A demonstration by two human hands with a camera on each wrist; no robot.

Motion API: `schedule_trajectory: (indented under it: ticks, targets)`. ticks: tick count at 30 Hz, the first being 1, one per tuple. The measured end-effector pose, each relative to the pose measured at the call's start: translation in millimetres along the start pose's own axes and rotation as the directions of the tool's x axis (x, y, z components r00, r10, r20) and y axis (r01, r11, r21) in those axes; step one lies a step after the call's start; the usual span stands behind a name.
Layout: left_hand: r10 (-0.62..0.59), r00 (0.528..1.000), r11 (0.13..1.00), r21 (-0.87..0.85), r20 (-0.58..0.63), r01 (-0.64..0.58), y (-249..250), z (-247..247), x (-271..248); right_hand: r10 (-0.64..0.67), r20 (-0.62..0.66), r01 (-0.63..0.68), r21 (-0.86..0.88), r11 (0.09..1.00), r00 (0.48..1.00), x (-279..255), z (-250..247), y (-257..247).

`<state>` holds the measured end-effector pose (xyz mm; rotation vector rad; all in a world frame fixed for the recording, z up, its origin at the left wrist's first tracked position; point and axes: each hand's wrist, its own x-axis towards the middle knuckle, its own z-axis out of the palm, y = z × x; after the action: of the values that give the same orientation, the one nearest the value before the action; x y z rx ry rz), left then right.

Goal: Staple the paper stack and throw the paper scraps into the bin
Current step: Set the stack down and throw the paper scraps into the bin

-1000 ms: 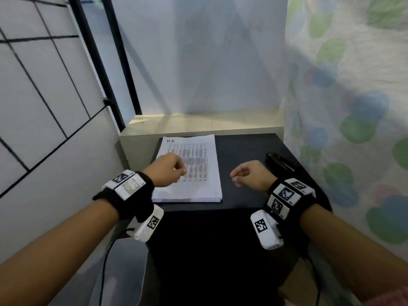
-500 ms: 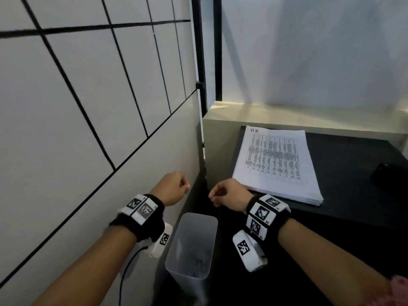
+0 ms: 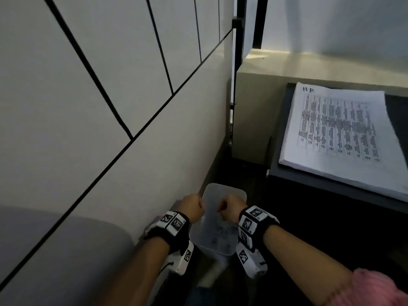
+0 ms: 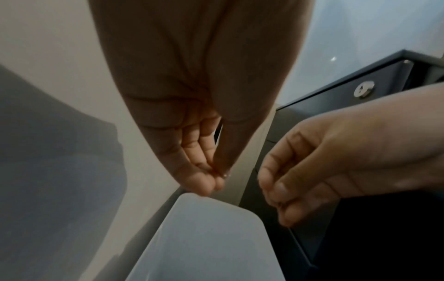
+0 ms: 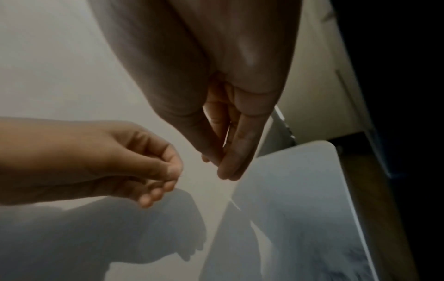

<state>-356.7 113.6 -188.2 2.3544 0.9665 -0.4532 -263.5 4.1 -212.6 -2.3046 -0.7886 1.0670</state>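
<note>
1. Left hand (image 3: 192,207) and right hand (image 3: 230,209) hover over the bin (image 3: 224,191), fingers pinched together; scraps too small to confirm.
2. Paper stack (image 3: 344,138) lies on the desk (image 3: 284,173), far right.

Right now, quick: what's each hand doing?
Left hand: fingertips pinched over the bin, contents cannot be told.
Right hand: same pinch, contents cannot be told.

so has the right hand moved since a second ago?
Yes. The right hand was over the desk right of the paper stack; now it is left of and below it, off the desk, over the bin.
</note>
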Motion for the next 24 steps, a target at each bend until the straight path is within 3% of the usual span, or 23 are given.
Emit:
schedule_trajectory:
  ticks: [7,15,24]
  targets:
    - [-0.013,0.996,0.997,-0.076,0.091,0.020,-6.5,21.5,22.5,0.155,-0.041,-0.151,0.092,0.984,0.987,47.2,20.6,31.2]
    - [-0.008,0.993,0.998,0.064,0.117,0.000,-5.4,31.8,45.3,0.250,-0.048,-0.240,0.153,0.959,0.967,64.5,27.3,48.9]
    - [-0.041,0.992,0.994,0.108,0.122,0.028,2.0,48.9,63.2,0.227,-0.053,-0.201,0.303,0.932,0.973,66.5,29.2,64.0]
